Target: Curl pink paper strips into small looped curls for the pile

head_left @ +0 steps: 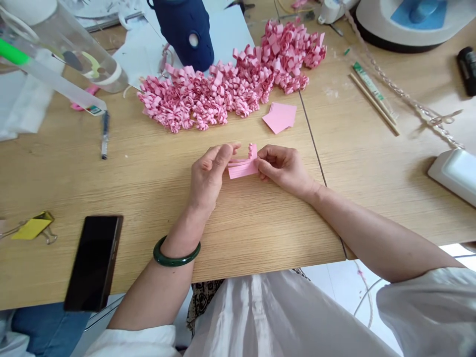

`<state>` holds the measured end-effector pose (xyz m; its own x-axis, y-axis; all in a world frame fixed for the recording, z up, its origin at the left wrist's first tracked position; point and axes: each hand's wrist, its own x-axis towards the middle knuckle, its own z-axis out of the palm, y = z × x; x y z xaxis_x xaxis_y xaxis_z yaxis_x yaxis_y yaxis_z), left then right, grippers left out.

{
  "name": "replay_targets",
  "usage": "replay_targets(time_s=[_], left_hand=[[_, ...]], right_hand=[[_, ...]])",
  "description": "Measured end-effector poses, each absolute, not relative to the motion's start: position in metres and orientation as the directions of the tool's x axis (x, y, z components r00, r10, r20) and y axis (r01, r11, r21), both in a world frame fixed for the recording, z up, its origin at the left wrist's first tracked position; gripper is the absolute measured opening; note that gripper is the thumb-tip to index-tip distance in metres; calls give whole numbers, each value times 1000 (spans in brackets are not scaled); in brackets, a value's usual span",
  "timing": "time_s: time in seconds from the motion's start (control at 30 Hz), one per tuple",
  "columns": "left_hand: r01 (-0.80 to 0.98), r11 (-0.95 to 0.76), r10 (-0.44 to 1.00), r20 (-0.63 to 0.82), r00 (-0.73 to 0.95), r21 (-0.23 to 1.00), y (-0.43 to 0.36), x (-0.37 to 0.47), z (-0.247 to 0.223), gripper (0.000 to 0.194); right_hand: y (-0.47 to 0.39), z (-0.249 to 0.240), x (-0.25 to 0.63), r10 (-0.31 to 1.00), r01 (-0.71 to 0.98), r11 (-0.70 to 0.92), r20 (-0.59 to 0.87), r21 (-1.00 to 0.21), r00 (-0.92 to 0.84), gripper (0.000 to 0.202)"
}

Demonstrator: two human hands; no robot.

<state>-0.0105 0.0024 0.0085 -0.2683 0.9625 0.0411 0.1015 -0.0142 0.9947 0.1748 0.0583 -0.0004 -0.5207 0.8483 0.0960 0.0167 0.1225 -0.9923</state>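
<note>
A small piece of pink paper (242, 170), cut into thin strips along one side, is held up above the table between my two hands. Several of its strips are rolled into tiny curls at the upper right. My right hand (283, 167) pinches the uncut right end between thumb and fingers. At the strips' left ends, my left hand (208, 173) has its thumb and fingers closed around a strip; the fingertips are partly hidden. Beyond the hands lies a small stack of pink paper squares (280, 117). Behind it stretches a long heap of curled pink paper pieces (208, 94).
A dark blue cup (184, 32) stands behind the heap, and a clear bottle (91, 59) at back left. A phone (93, 263) and a yellow-tagged binder clip (35, 227) lie at left. At right are wooden sticks (375, 104), a twisted cord (401, 91) and a white device (455, 173).
</note>
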Motion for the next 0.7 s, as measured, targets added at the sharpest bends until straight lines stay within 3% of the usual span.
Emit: replay_targets(time_s=[0.27, 0.43, 0.7], left_hand=[[6, 32, 950, -29, -312, 999, 8, -10, -1, 35], [7, 26, 973, -24, -231, 1000, 4, -6, 0, 30], [99, -41, 985, 57, -163, 994, 6, -1, -1, 25]], right_hand=[[61, -2, 175, 877, 16, 59, 44, -998, -479, 24], [62, 2, 177, 852, -8, 43, 41, -999, -522, 45], [69, -7, 175, 871, -44, 43, 59, -998, -488, 32]])
